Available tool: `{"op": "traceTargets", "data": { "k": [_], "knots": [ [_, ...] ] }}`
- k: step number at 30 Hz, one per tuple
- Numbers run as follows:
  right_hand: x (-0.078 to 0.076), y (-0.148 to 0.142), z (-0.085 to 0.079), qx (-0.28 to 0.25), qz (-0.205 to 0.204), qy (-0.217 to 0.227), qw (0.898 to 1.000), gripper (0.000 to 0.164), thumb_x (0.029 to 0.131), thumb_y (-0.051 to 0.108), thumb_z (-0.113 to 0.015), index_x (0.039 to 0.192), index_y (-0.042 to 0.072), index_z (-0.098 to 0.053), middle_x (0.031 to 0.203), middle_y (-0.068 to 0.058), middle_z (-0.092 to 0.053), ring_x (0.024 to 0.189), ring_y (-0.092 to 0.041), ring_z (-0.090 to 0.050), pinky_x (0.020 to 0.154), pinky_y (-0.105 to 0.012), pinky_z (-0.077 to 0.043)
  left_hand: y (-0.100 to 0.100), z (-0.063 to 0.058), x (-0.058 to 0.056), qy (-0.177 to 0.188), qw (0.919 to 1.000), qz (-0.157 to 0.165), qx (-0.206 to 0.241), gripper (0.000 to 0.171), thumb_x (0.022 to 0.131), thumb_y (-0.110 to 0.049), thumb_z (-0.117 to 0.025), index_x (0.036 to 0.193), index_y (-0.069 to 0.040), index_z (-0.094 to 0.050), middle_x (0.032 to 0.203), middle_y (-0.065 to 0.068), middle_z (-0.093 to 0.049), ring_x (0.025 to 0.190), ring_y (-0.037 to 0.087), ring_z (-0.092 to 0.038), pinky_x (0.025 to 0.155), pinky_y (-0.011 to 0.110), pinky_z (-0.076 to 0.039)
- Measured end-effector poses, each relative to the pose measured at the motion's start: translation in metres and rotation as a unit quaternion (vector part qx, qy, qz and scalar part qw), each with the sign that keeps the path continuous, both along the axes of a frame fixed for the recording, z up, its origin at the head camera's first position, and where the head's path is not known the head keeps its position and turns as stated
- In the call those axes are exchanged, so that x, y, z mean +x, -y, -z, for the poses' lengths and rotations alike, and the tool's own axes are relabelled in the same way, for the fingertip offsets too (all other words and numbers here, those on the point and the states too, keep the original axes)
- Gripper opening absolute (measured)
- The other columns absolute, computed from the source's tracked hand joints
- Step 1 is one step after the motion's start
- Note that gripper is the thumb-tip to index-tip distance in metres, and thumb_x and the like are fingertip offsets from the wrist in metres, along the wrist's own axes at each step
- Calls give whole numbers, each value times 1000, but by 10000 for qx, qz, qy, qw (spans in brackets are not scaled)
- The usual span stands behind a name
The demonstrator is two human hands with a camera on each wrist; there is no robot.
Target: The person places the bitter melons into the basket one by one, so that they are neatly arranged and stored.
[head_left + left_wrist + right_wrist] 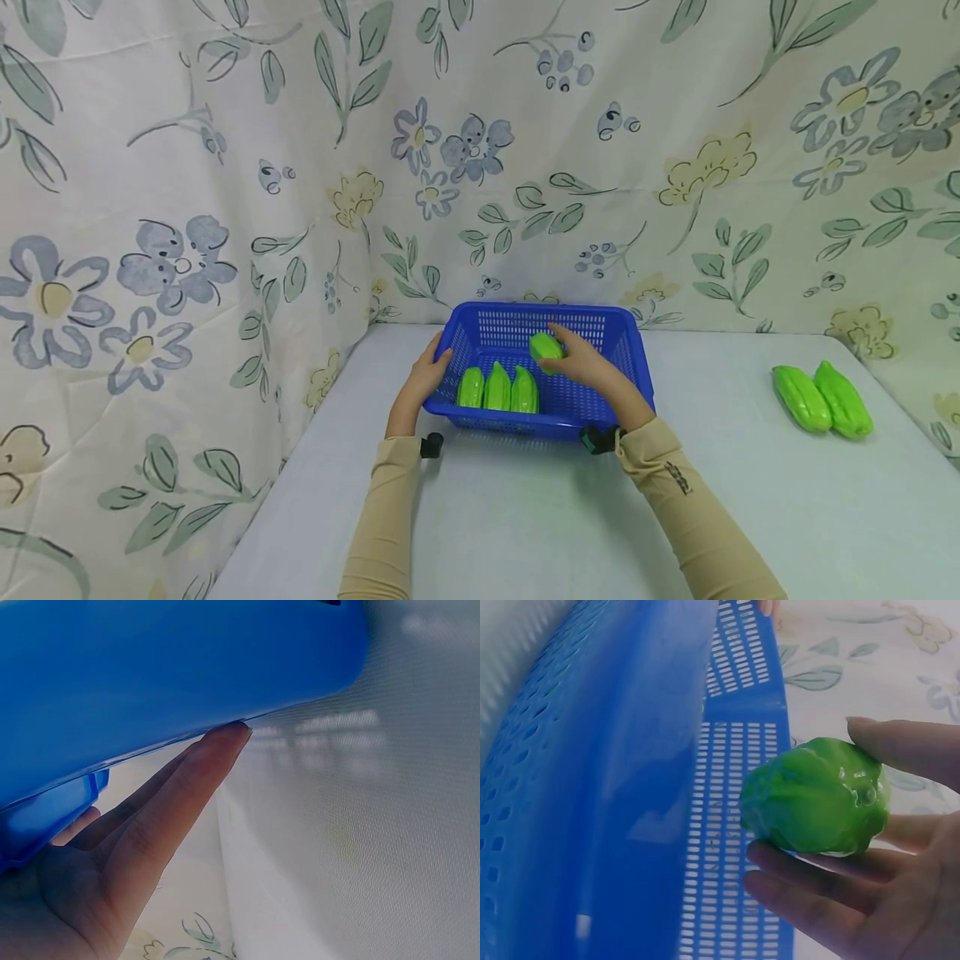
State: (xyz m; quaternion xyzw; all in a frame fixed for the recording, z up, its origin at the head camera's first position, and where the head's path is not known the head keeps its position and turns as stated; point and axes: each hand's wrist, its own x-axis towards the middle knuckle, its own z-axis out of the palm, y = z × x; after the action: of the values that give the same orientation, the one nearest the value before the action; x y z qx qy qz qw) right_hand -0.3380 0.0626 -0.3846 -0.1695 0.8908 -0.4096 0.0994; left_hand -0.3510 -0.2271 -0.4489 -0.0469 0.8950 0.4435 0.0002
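A blue plastic basket (pixel 517 425) with slotted walls stands on the table. My left hand (pixel 424 377) holds its left side at the rim; in the left wrist view, straight-looking fingers (pixel 161 817) lie against the blue rim, partly hidden by it. Over the basket's interior, my right hand (pixel 587 362) grips a bright green, ridged bitter melon (pixel 817 796), toy-like and glossy, between thumb and fingers. Three similar bitter melons (pixel 497 390) lie side by side in the basket's front left part, their tips toward the back wall.
Two more green bitter melons (pixel 823 402) lie together on the white table (pixel 720 467), well to the right of the basket. Close behind the basket hangs a floral curtain (pixel 525 242), which also runs down the left side of the table.
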Motion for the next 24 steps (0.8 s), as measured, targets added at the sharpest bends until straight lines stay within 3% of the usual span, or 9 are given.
{"op": "traceTargets", "data": {
  "k": [7, 24],
  "knots": [
    [2, 1, -3, 196, -221, 19, 9996, 71, 97, 20, -59, 153, -3, -21, 158, -28, -25, 144, -47, -28, 115, -59, -29, 0, 1, 0, 1, 10000, 8, 1, 60, 105, -36, -38, 158, -18, -17, 161, 18, -25, 147, 45, -25, 115, 65, -24],
    [-7, 2, -3, 843, -540, 208, 9948, 69, 96, 21, -60, 151, -4, -27, 153, -29, -33, 139, -47, -37, 113, -57, -35, 1, 0, -1, -45, 10000, 42, -25, 60, 104, -36, -38, 157, -17, -18, 160, 20, -26, 145, 47, -26, 113, 66, -26]
  ]
}}
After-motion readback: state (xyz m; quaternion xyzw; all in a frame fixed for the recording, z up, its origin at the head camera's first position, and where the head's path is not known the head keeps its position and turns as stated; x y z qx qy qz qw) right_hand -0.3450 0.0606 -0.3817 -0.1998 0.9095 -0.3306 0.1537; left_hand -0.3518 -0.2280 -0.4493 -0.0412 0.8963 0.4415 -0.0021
